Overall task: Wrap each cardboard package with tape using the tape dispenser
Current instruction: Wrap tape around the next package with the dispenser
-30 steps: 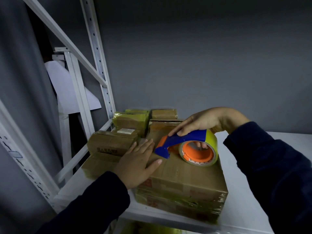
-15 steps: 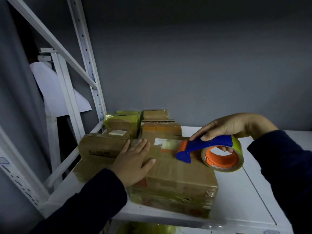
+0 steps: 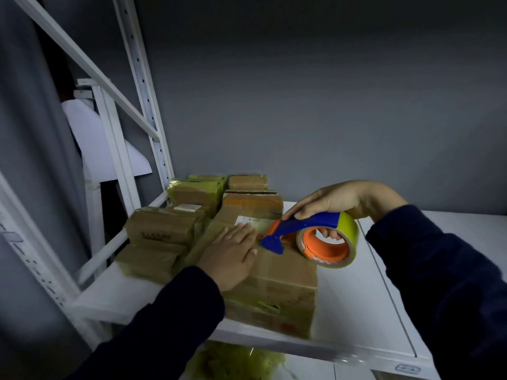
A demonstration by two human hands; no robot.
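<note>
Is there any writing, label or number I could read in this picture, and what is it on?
Nothing reads clearly.
White label on the front package: too blurred.
Pale label atop the left box: too small.
Dark print on that box's side: blurred.
Sticker on the shelf edge: unreadable.

head view | faces forward and down | close over shelf (image 3: 356,311)

A blue tape dispenser (image 3: 310,234) with orange core and yellow-green roll stands on edge at the right end of the front cardboard package (image 3: 285,272), a brown taped box at the white shelf's (image 3: 356,311) front edge. Other taped packages (image 3: 164,229) fill its back left corner.
</note>
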